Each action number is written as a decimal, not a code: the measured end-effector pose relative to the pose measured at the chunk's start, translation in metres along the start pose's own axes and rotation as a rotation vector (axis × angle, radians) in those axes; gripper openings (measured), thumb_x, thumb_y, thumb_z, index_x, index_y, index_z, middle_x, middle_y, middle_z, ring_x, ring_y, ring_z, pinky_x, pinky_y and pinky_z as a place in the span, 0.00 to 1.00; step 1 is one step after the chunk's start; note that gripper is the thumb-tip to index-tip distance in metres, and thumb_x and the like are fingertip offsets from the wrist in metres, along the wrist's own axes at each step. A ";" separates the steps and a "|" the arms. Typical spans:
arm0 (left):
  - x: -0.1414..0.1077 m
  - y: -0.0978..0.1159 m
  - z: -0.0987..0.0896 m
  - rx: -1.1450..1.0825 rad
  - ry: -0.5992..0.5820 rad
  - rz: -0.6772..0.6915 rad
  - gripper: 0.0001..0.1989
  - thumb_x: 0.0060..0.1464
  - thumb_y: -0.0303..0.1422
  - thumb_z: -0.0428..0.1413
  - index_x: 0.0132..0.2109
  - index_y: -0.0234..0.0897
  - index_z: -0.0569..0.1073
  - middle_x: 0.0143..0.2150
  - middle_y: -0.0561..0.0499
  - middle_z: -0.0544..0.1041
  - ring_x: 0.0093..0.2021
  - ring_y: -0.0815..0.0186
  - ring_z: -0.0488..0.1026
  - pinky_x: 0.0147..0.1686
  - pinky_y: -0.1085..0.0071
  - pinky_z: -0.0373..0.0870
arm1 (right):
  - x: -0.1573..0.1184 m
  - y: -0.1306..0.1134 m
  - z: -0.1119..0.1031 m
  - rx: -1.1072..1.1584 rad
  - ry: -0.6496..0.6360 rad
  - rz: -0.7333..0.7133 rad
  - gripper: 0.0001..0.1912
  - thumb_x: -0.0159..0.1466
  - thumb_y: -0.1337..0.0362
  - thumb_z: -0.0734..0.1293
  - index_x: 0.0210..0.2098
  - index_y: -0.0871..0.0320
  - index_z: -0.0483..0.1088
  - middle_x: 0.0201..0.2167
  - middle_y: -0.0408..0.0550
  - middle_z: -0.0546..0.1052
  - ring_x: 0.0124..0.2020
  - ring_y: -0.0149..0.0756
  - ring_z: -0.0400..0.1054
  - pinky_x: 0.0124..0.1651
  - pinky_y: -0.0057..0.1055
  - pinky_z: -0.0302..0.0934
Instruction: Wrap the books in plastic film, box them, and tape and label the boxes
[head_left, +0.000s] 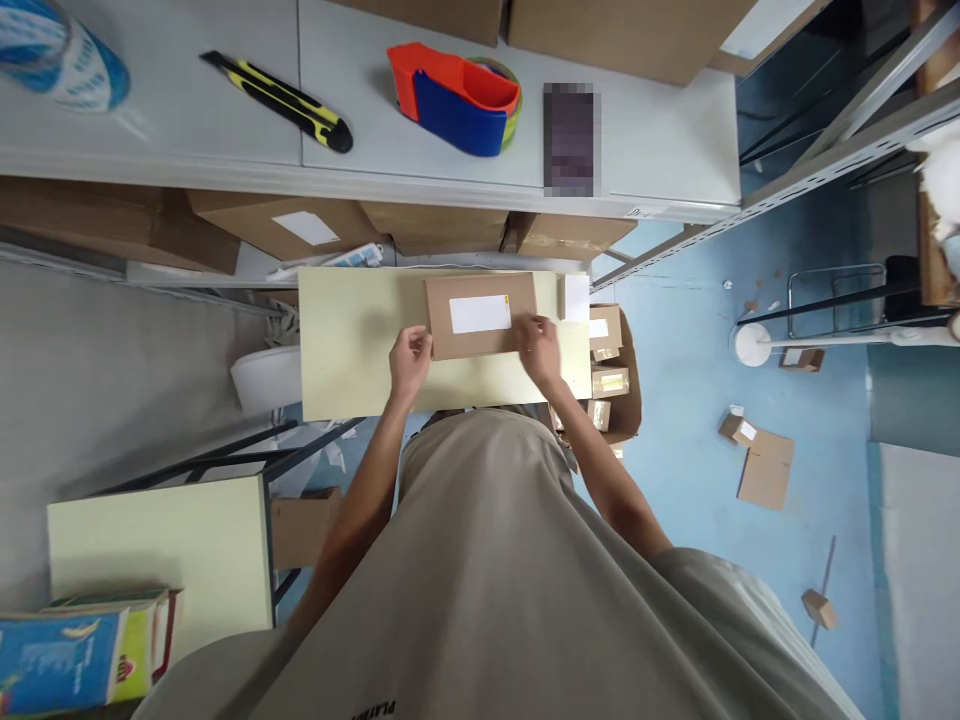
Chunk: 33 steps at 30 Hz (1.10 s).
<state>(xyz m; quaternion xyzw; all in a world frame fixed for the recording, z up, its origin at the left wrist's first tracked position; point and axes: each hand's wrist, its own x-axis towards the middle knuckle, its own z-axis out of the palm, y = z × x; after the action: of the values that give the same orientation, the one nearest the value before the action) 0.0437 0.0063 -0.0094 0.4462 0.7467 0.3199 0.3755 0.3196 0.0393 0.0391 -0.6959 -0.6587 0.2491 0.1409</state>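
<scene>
The carton lies flat on the cream table, label upward and thus readable, with the left hand, curled narrow, at its left edge and the right hand, blurred, at its right, though whether either grips it cannot be told.

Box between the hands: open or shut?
Shut on top: the box shows an unbroken upper face bearing a white label, no flap raised.
</scene>
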 end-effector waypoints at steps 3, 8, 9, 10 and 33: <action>-0.019 -0.029 0.001 -0.070 -0.055 -0.122 0.20 0.61 0.31 0.54 0.59 0.41 0.76 0.60 0.40 0.81 0.57 0.55 0.81 0.54 0.61 0.79 | -0.019 0.034 -0.018 0.048 0.041 0.101 0.18 0.74 0.54 0.70 0.62 0.48 0.75 0.63 0.57 0.73 0.59 0.52 0.73 0.56 0.53 0.75; -0.032 -0.046 0.017 -0.115 -0.211 -0.173 0.30 0.50 0.28 0.62 0.62 0.46 0.78 0.67 0.43 0.77 0.65 0.46 0.76 0.58 0.52 0.81 | -0.028 0.045 0.002 0.166 -0.019 0.150 0.18 0.70 0.59 0.73 0.59 0.50 0.78 0.56 0.56 0.82 0.55 0.49 0.77 0.52 0.47 0.78; -0.033 -0.044 0.017 -0.106 -0.202 -0.150 0.29 0.51 0.29 0.62 0.61 0.47 0.79 0.68 0.44 0.76 0.67 0.47 0.74 0.59 0.53 0.80 | -0.027 0.046 0.007 0.235 -0.028 0.173 0.19 0.68 0.62 0.73 0.58 0.52 0.80 0.55 0.58 0.83 0.56 0.50 0.78 0.53 0.48 0.78; -0.034 -0.040 0.015 -0.095 -0.187 -0.125 0.27 0.53 0.30 0.62 0.61 0.47 0.79 0.69 0.44 0.75 0.68 0.48 0.73 0.60 0.54 0.80 | -0.027 0.047 0.010 0.325 -0.030 0.198 0.20 0.66 0.64 0.73 0.57 0.54 0.81 0.57 0.59 0.83 0.58 0.52 0.78 0.54 0.48 0.77; -0.071 -0.035 -0.036 -0.259 -0.331 -0.144 0.30 0.55 0.51 0.68 0.57 0.36 0.79 0.61 0.38 0.82 0.59 0.49 0.81 0.60 0.54 0.78 | -0.114 0.046 0.001 0.724 0.085 0.353 0.43 0.60 0.32 0.73 0.60 0.60 0.79 0.60 0.60 0.81 0.60 0.54 0.77 0.65 0.50 0.72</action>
<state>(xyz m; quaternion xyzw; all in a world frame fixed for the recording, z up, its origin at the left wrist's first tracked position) 0.0217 -0.0771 0.0004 0.3863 0.6574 0.3081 0.5689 0.3571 -0.0777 0.0321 -0.7133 -0.3925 0.4565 0.3588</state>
